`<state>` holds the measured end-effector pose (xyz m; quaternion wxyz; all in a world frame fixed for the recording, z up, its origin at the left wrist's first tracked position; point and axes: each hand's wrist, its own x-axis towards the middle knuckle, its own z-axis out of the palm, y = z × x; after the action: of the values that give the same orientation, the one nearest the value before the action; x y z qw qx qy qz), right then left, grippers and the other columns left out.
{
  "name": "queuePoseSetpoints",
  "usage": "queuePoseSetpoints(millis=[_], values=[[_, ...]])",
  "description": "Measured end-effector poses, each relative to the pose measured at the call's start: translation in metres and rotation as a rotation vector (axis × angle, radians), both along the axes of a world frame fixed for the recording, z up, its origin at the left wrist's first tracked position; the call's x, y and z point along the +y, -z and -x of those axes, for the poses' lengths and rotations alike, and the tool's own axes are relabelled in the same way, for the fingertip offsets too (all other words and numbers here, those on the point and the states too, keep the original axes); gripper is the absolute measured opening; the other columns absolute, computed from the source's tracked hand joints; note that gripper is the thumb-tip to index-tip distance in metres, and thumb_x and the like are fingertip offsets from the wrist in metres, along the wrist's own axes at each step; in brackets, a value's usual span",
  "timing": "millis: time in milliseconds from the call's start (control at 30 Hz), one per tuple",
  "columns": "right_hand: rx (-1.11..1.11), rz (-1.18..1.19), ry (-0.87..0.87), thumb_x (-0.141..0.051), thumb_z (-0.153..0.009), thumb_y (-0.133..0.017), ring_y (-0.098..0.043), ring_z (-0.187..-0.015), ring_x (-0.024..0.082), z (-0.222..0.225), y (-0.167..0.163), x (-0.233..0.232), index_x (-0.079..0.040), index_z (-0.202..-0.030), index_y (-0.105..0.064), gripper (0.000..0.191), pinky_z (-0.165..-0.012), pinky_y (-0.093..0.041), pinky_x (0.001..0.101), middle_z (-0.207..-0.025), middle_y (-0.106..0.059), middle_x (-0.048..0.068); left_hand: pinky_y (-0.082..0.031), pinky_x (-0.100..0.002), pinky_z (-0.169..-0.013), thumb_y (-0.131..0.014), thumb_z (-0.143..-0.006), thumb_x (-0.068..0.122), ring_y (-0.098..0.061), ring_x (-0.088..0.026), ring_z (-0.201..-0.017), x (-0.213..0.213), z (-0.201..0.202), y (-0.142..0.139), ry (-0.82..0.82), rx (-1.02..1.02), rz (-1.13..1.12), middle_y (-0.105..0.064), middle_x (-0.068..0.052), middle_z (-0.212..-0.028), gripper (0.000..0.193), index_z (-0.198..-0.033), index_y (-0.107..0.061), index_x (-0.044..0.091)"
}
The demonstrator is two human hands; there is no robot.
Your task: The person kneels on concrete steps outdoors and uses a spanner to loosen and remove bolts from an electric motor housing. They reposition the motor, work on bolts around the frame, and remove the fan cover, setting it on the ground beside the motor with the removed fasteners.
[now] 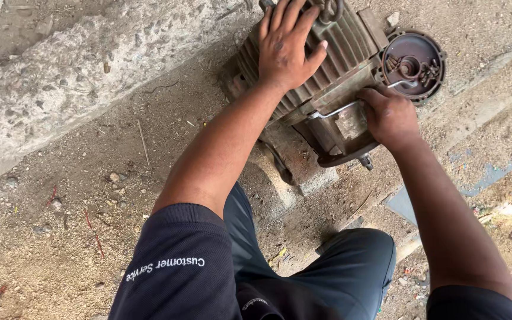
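Motor: rusty finned electric motor (327, 65) lies on the dirt ground (78, 195), end cap (413, 62) exposed.
Left hand (285, 47): spread flat on the fins, seemingly steadying the casing.
Right hand (389, 115): clamped around a bent metal tool (342, 108) at the housing.

Soft even daylight, faint shadows, sharp, no glare

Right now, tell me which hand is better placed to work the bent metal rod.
Right hand: it already grips the bent metal rod. Left hand lies flat atop the rusty ribbed motor housing.
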<state>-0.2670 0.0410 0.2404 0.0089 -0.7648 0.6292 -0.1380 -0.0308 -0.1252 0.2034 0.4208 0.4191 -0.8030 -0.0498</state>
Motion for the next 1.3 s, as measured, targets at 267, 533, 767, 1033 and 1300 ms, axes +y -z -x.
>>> queuePoseSetpoints(millis=[267,533,767,1033,1300], values=[[0.294,0.179,-0.302,-0.014,-0.097,-0.069,-0.066,-0.096,0.029,0.011,-0.028,-0.021,-0.018,-0.12,-0.072,0.024,-0.083,-0.059,0.0402,-0.113,-0.071,0.005,-0.02,-0.056,-0.126,-0.069,-0.097,0.052,-0.04,-0.031,-0.146,-0.004,0.003,0.006,-0.029,-0.105,-0.108,-0.045,-0.009,-0.153,0.066,-0.152,-0.047,0.023],[0.345,0.132,-0.111,-0.015,-0.102,-0.069,-0.066,-0.085,0.028,-0.029,-0.046,0.114,-0.007,-0.098,-0.069,0.009,-0.058,-0.054,0.0423,-0.087,-0.068,0.011,-0.021,-0.055,-0.126,-0.071,-0.095,0.05,-0.039,-0.033,-0.147,0.0,0.001,0.003,-0.026,-0.074,-0.067,-0.044,-0.01,-0.154,0.064,-0.149,-0.049,0.023],[-1.613,-0.487,0.348,-0.011,-0.101,-0.057,-0.055,-0.086,0.013,-0.111,0.077,0.182,-0.003,-0.114,-0.061,0.016,-0.076,-0.043,0.0298,-0.105,-0.065,0.01,-0.02,-0.055,-0.126,-0.071,-0.095,0.048,-0.037,-0.034,-0.147,-0.001,0.001,0.0,-0.033,-0.071,-0.029,-0.044,-0.012,-0.154,0.065,-0.15,-0.048,0.023],[-2.234,-0.447,0.141,-0.029,-0.106,-0.055,-0.044,-0.064,0.014,-0.154,0.176,0.079,-0.009,-0.113,-0.058,0.021,-0.058,-0.039,0.0299,-0.081,-0.054,0.004,-0.019,-0.053,-0.129,-0.069,-0.098,0.05,-0.037,-0.03,-0.15,-0.002,-0.001,-0.001,-0.031,-0.167,-0.149,-0.046,-0.008,-0.155,0.064,-0.151,-0.049,0.022],[-2.017,-0.356,0.257,-0.028,-0.108,-0.052,-0.042,-0.065,0.011,-0.154,0.168,0.068,-0.01,-0.109,-0.059,0.019,-0.058,-0.037,0.0274,-0.087,-0.059,0.004,-0.019,-0.055,-0.127,-0.07,-0.096,0.049,-0.036,-0.033,-0.148,-0.003,-0.001,0.0,-0.03,-0.13,-0.036,-0.043,-0.012,-0.156,0.065,-0.151,-0.05,0.02]])
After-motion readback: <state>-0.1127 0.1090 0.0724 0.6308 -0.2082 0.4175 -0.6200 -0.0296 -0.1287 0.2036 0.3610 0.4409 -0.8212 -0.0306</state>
